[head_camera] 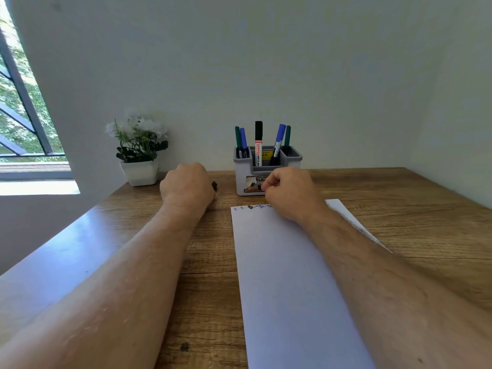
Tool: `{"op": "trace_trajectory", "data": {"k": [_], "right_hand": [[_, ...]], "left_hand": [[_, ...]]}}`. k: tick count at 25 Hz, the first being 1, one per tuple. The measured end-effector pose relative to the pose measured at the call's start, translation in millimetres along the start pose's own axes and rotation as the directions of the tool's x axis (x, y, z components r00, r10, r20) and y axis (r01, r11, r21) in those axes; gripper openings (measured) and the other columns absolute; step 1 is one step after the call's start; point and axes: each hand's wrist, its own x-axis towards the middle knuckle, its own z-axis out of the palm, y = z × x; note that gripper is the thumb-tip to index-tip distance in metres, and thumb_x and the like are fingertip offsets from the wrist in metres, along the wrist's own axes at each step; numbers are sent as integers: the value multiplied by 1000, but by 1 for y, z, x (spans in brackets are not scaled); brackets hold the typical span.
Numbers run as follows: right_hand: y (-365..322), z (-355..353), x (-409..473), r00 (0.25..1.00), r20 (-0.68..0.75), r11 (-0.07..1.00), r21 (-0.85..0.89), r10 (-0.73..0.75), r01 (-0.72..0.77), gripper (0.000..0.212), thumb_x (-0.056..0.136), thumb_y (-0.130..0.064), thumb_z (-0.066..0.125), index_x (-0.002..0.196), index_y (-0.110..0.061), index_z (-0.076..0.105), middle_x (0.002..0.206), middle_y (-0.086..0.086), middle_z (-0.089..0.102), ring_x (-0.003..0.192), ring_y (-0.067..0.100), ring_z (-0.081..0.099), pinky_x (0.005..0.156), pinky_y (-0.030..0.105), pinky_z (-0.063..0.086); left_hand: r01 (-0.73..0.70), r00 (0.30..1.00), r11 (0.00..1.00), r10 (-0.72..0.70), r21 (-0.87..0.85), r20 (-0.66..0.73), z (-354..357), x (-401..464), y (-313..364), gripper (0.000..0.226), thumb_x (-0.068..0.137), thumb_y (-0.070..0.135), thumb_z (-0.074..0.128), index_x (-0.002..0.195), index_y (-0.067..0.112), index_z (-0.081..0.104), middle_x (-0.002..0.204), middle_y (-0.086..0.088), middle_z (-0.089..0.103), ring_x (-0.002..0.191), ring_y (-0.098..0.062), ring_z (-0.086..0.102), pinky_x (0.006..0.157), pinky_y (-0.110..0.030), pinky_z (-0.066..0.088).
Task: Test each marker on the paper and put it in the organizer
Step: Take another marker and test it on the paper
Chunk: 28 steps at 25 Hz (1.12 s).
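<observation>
A white sheet of paper [287,275] lies on the wooden desk [207,275], with small ink scribbles [255,207] along its far edge. Behind it stands a grey and white organizer [245,182] holding several markers: green, blue, and a black-capped whiteboard marker [258,143]. My left hand [186,185] grips a dark marker [214,186], and only its end shows past the fingers. My right hand [290,193] hovers curled over the paper's far edge, in front of the organizer; whether it pinches anything is hidden.
A white pot of artificial white flowers [139,155] stands at the back left of the desk. The wall runs right behind the organizer. A window [24,129] is at the far left.
</observation>
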Motion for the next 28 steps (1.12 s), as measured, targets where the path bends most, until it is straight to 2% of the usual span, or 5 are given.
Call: {"op": "trace_trajectory", "data": {"k": [9, 15, 18, 22, 28], "right_hand": [[-3, -1, -2, 999, -34, 1000, 28, -10, 11, 17, 87, -7, 60, 85, -23, 65, 85, -6, 61, 85, 10, 59, 72, 23, 47], [-14, -6, -6, 975, -207, 947, 291, -77, 137, 22, 101, -18, 44, 104, -20, 66, 93, -1, 69, 77, 9, 66, 67, 26, 57], [-21, -11, -5, 968, -251, 872, 476, 11, 114, 31, 104, -30, 39, 114, -20, 67, 97, -1, 71, 69, 12, 68, 55, 23, 56], [-24, -15, -5, 995, -96, 719, 693, 34, 43, 31, 99, -42, 50, 101, -23, 74, 91, 1, 75, 81, 17, 73, 65, 35, 61], [-25, -15, -4, 992, -11, 558, 828, 122, -59, 20, 91, -36, 64, 92, -20, 76, 86, 1, 77, 76, 17, 74, 61, 33, 59]], "left_hand": [[-13, 993, 925, -32, -380, -111, -21, -11, 17, 32, 79, 38, 75, 67, 12, 60, 64, -5, 60, 56, -21, 58, 43, -24, 37], [-85, 992, 658, -13, -748, -124, -37, -34, 40, 33, 79, 49, 73, 70, 17, 76, 64, 3, 72, 62, -12, 67, 52, -25, 52], [-121, 988, 590, -3, -798, -152, -36, -45, 50, 28, 79, 49, 74, 68, 24, 71, 62, 9, 69, 60, -3, 64, 52, -20, 46], [-165, 978, 569, -12, -806, -209, -30, -57, 60, 26, 82, 43, 74, 62, 27, 67, 55, 14, 65, 54, 6, 62, 42, -8, 40], [-202, 977, 521, 48, -830, -207, -28, -57, 63, 16, 81, 35, 77, 69, 28, 69, 61, 13, 69, 58, 1, 66, 59, -20, 55]]}}
